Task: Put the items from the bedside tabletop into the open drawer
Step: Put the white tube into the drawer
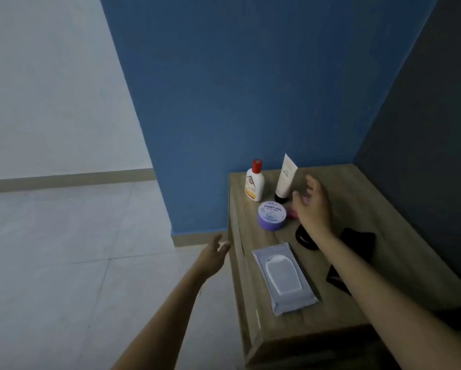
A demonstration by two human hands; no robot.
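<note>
On the wooden bedside tabletop (357, 198) stand a white bottle with a red cap (255, 182) and an upright white tube (285, 178) at the back. A purple round jar (272, 215) sits in front of them. A grey wet-wipes pack (284, 276) lies flat near the front. My right hand (310, 206) hovers open over the tabletop, just right of the tube and jar, partly covering a pink item (293, 213). My left hand (214, 253) hangs open beside the cabinet's left face, holding nothing. No open drawer shows.
A black rounded object (304, 239) and a flat black item (357, 244) lie partly under my right forearm. Blue walls close the corner behind and to the right of the cabinet. Pale tiled floor (77, 249) spreads to the left.
</note>
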